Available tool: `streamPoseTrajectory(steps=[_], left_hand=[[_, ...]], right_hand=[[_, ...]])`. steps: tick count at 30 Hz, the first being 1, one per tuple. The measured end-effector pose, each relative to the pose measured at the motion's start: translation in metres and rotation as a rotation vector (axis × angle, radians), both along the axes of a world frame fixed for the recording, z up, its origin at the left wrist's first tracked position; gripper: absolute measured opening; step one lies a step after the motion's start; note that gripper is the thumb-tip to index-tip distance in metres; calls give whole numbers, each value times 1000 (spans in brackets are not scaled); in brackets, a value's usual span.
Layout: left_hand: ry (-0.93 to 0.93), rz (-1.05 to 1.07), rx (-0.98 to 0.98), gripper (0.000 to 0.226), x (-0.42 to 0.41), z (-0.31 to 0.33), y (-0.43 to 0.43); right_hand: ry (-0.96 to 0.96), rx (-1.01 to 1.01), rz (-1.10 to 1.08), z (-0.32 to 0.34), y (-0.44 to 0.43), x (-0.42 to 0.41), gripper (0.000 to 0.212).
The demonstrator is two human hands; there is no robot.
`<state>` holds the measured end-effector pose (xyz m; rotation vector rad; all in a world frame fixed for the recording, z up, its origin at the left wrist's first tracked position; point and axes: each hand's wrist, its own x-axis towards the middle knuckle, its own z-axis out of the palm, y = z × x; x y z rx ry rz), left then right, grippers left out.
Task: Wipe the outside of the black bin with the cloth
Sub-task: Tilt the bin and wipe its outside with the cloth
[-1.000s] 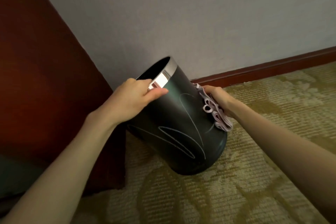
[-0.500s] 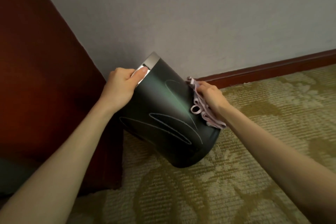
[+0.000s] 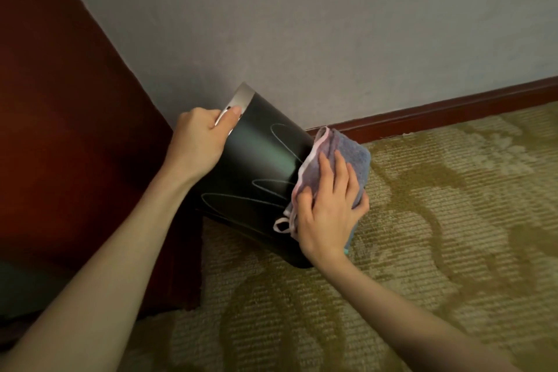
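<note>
The black bin (image 3: 256,172) with a silver rim band and thin curved line drawings is tilted, its mouth turned up and away to the left, its base low near the carpet. My left hand (image 3: 200,142) grips the silver rim, thumb on the outside. My right hand (image 3: 327,208) presses a folded grey-blue cloth (image 3: 350,160) with pink edging against the bin's right side, fingers spread over the cloth and thumb curled at its left edge. The bin's right wall is hidden behind the cloth.
A dark red wooden panel (image 3: 69,145) stands close on the left of the bin. A grey wall (image 3: 332,39) with a red-brown skirting board (image 3: 437,112) runs behind. Patterned olive carpet (image 3: 422,235) covers the floor to the right and front.
The bin has tipped further, its mouth now turned away from me. My right hand has come round with the cloth from behind the bin onto its near right side and lower.
</note>
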<state>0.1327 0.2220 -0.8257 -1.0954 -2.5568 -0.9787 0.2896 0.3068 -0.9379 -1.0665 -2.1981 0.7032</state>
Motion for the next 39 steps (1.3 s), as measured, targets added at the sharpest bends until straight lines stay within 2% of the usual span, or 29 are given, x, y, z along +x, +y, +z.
streamPoseTrajectory(steps=[5,11,13,17,19,24,28,34,39], left_hand=[[22,-57,-13,58,8,1,-3],[5,-114,-15,57,12,-1,-11],[7,-130,-9,57,14,-3,-16],[5,-165,-11,58,14,-5,-27],[4,-190,-15,59,15,-5,-30],[4,-167,-5,59,14,-5,-23],[3,-83,-17,61,4,-4,-19],[-16,-20,-32,61,-1,-1,-8],[-16,-34,-41,57,0,1,4]], right_hand=[[42,-62,31,1,19,-3,58],[50,-254,82,17,57,-14,51],[17,-340,106,23,73,-19,41],[-99,-547,256,25,103,-24,35],[-140,-584,297,22,112,-25,28],[-99,-624,236,19,110,-24,36],[-126,-509,131,25,93,-25,31],[-12,-234,-18,22,40,-19,45],[6,-116,-80,13,-9,-7,60]])
